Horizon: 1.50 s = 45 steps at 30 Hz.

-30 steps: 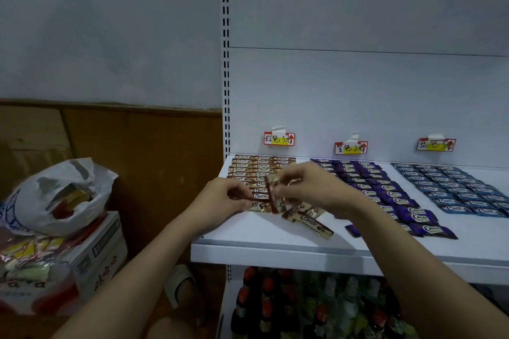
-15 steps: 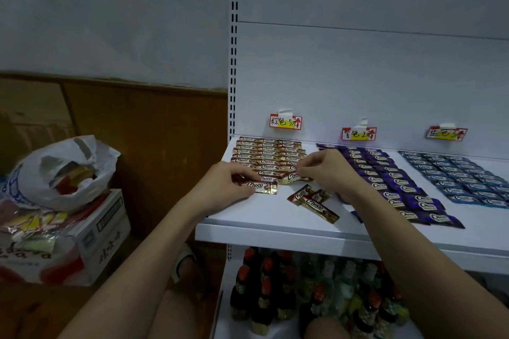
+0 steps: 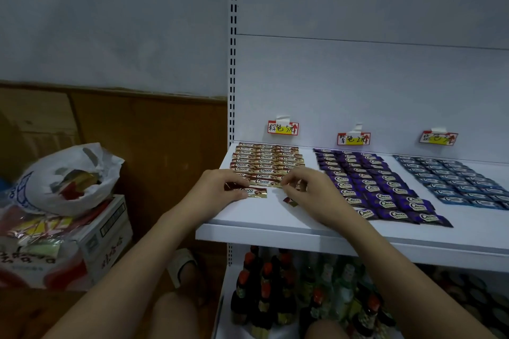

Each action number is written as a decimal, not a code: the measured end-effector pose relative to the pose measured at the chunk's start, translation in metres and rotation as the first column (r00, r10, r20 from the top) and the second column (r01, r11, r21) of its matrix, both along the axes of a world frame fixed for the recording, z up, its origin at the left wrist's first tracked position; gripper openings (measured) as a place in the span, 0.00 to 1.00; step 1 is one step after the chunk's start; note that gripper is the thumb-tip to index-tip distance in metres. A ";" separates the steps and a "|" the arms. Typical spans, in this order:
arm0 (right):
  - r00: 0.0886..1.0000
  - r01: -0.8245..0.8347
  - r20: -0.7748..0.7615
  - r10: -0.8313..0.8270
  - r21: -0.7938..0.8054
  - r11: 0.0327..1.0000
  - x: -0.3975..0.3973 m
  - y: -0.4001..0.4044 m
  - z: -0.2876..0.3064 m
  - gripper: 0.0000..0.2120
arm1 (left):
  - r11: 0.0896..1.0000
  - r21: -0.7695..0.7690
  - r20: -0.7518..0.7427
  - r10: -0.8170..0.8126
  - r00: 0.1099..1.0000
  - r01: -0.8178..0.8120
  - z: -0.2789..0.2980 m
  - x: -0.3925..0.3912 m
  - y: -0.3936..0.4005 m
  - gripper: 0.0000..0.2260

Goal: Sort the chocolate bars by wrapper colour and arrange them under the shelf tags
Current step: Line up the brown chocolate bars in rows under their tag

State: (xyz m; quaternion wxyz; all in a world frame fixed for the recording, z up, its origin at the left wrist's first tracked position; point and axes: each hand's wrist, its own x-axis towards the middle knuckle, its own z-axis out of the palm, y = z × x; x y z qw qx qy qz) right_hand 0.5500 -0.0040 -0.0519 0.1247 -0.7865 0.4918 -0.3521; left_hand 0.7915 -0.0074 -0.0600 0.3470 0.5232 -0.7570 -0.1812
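Observation:
Brown-and-gold chocolate bars lie in rows on the white shelf under the left tag. Purple bars fill the space under the middle tag, blue bars lie under the right tag. My left hand pinches one brown bar at the front of the brown rows. My right hand holds the end of another brown bar beside it. A further brown bar peeks out under my right hand.
A white plastic bag rests on a cardboard box with snack packets at the left. Bottles stand on the lower shelf beneath. A wood-panelled wall is behind the box. My knees show at the bottom.
Both hands have lowered bars onto the shelf at the front of the brown rows. The loose brown bars near my right hand are now mostly hidden under it.

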 end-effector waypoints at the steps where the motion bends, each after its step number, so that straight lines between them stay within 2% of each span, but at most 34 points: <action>1: 1.000 -0.017 -0.009 0.017 0.008 1.000 0.000 0.003 -0.003 0.06 | 1.000 -0.012 0.018 0.025 1.000 -0.025 0.000 0.004 0.001 0.11; 9: 1.000 -0.004 0.005 0.004 0.053 0.999 -0.001 0.011 -0.004 0.04 | 0.979 -0.018 0.038 0.202 0.979 -0.201 -0.002 0.004 0.001 0.10; 18: 1.000 -0.002 0.030 0.000 0.069 0.998 -0.002 0.011 -0.004 0.05 | 0.977 -0.010 0.033 0.215 0.976 -0.215 -0.003 0.002 -0.002 0.11; 22: 0.964 0.053 0.261 -0.058 0.024 0.998 -0.007 0.010 0.001 0.05 | 0.978 -0.095 0.104 0.194 0.975 -0.185 0.000 -0.001 0.003 0.13; 24: 0.941 0.122 0.315 -0.126 0.034 0.992 -0.017 0.010 0.007 0.06 | 0.978 -0.143 0.122 0.171 0.978 -0.153 0.005 -0.009 0.007 0.12; 26: 0.953 0.153 0.248 -0.175 0.107 0.982 -0.029 0.010 0.016 0.05 | 0.984 -0.145 0.115 0.120 0.986 -0.103 0.010 -0.026 0.010 0.09; 30: 0.985 0.160 -0.101 -0.137 0.278 0.947 -0.042 0.016 0.032 0.02 | 0.999 -0.046 0.088 0.007 0.996 -0.003 0.015 -0.069 0.015 0.08; 35: 0.961 0.174 -0.264 -0.081 0.350 0.921 -0.034 0.034 0.041 0.06 | 0.999 0.034 0.090 -0.015 0.996 0.012 0.017 -0.100 0.012 0.12; 42: 0.944 0.201 -0.326 -0.052 0.440 0.875 -0.037 0.040 0.047 0.12 | 0.993 0.121 0.152 -0.032 0.988 0.014 0.020 -0.105 0.010 0.12; 45: 0.954 0.185 -0.294 -0.066 0.399 0.898 -0.043 0.036 0.049 0.06 | 0.984 0.179 0.129 -0.037 0.991 0.013 0.023 -0.100 0.010 0.12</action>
